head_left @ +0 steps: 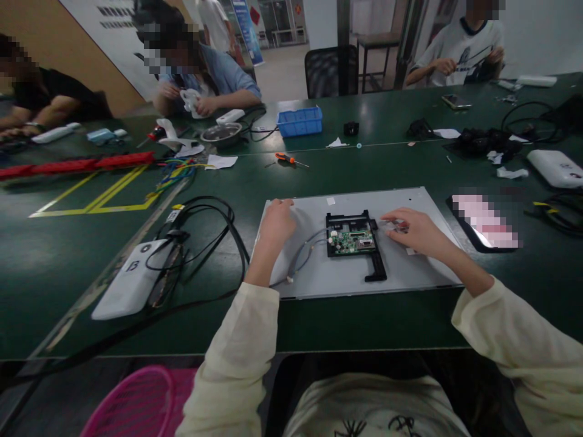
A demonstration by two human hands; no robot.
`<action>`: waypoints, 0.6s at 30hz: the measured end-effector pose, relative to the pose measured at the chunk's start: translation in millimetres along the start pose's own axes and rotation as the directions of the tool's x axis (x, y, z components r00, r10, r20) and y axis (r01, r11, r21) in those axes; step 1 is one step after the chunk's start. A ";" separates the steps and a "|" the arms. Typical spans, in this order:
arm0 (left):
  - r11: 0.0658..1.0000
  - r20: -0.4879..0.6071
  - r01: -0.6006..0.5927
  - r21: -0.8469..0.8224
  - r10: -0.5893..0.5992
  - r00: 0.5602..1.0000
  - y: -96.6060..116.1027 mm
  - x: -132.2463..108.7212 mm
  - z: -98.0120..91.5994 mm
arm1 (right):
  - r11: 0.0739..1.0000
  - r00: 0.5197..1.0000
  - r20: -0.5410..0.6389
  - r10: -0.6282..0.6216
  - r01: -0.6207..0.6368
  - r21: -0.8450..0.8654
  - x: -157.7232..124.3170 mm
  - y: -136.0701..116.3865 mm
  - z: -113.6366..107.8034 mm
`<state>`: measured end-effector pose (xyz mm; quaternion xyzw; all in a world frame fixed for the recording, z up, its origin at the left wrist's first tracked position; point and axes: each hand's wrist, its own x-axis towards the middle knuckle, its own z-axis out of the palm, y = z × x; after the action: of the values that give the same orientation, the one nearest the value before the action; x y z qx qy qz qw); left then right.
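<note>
A flat grey metal panel lies on the green table before me. On its middle sits a black plastic bracket with a green circuit board in it. Thin grey cables run out to the board's left. My left hand rests on the panel's upper left corner, fingers stretched toward the far edge. Just right of the bracket, my right hand has its fingers drawn together around something small and pale, too blurred to name.
A phone lies right of the panel. To the left are a white power bank and black cables. Farther back are an orange screwdriver, a blue basket and a metal bowl. Several people sit across the table.
</note>
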<state>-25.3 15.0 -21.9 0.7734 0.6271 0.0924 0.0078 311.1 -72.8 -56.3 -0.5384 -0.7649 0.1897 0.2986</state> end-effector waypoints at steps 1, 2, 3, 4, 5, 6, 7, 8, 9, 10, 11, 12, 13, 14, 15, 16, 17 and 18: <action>1.000 -0.009 -0.002 0.002 0.002 1.000 0.6 -0.3 0.2 | 1.000 1.000 0.000 0.001 -0.001 -0.001 -0.1 -0.3 -1.0; 1.000 -0.020 -0.003 0.004 0.003 1.000 1.4 -0.6 0.4 | 1.000 1.000 -0.002 0.000 0.000 -0.003 -0.1 -0.7 -2.0; 1.000 -0.032 -0.002 0.004 0.002 0.999 2.3 -0.9 0.6 | 1.000 1.000 -0.006 -0.001 0.001 -0.008 -0.2 -1.4 -2.9; 1.000 -0.042 0.002 0.003 -0.002 0.999 3.4 -1.1 0.8 | 1.000 1.000 -0.010 -0.001 0.001 -0.015 -0.2 -2.1 -3.8; 1.000 -0.052 0.009 0.002 -0.009 0.999 4.6 -1.3 0.8 | 1.000 1.000 -0.011 -0.002 0.001 -0.023 -0.2 -3.0 -4.5; 1.000 -0.060 0.018 -0.001 -0.018 0.998 5.9 -1.4 0.8 | 0.999 1.000 -0.008 -0.003 0.003 -0.033 -0.2 -4.0 -5.0; 1.000 -0.067 0.024 -0.003 -0.024 0.997 7.3 -1.5 0.8 | 0.999 1.000 0.003 -0.007 0.007 -0.044 -0.1 -5.1 -5.2; 1.000 -0.072 0.025 -0.006 -0.025 0.997 8.7 -1.5 0.6 | 0.998 1.000 0.016 -0.013 0.014 -0.058 0.0 -6.0 -5.1; 1.000 -0.076 0.021 -0.010 -0.022 0.997 10.2 -1.6 0.4 | 0.997 0.999 0.029 -0.022 0.024 -0.073 0.2 -6.7 -4.8; 1.000 -0.080 0.014 -0.014 -0.015 0.997 11.5 -1.6 0.2 | 0.995 0.999 0.038 -0.032 0.035 -0.090 0.4 -7.0 -4.5; 1.000 -0.082 0.003 -0.019 -0.004 0.997 12.8 -1.7 0.0 | 0.993 0.998 0.043 -0.038 0.043 -0.107 0.7 -6.6 -4.3; 1.000 -0.083 -0.008 -0.022 0.007 0.997 13.8 -1.8 -0.1 | 0.991 0.998 0.040 -0.038 0.043 -0.125 0.9 -5.5 -4.2; 1.000 -0.084 -0.018 -0.025 0.016 0.996 14.7 -1.9 -0.1 | 0.989 0.999 0.032 -0.032 0.036 -0.143 1.1 -3.6 -4.4; 0.999 -0.086 -0.026 -0.027 0.024 0.996 15.2 -1.9 0.0 | 0.987 1.000 0.020 -0.020 0.023 -0.162 1.3 -1.0 -4.7; 0.999 -0.088 -0.031 -0.028 0.029 0.996 15.5 -1.8 0.1 | 0.984 1.000 0.008 -0.005 0.006 -0.178 1.4 1.9 -5.1; 0.999 -0.093 -0.036 -0.030 0.033 0.995 15.4 -1.5 0.3 | 0.981 1.000 -0.006 0.009 -0.010 -0.193 1.3 4.9 -5.6; 0.999 -0.099 -0.039 -0.033 0.036 0.994 15.1 -1.0 0.4 | 0.978 1.000 -0.020 0.019 -0.022 -0.206 1.2 7.5 -5.8; 0.998 -0.109 -0.046 -0.039 0.042 0.993 14.5 -0.3 0.4 | 0.976 0.999 -0.031 0.024 -0.030 -0.215 1.1 9.3 -5.8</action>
<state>-11.2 11.6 -20.5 0.7806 0.6073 0.1472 -0.0123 321.2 -68.7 -57.4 -0.5804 -0.7693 0.1022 0.2468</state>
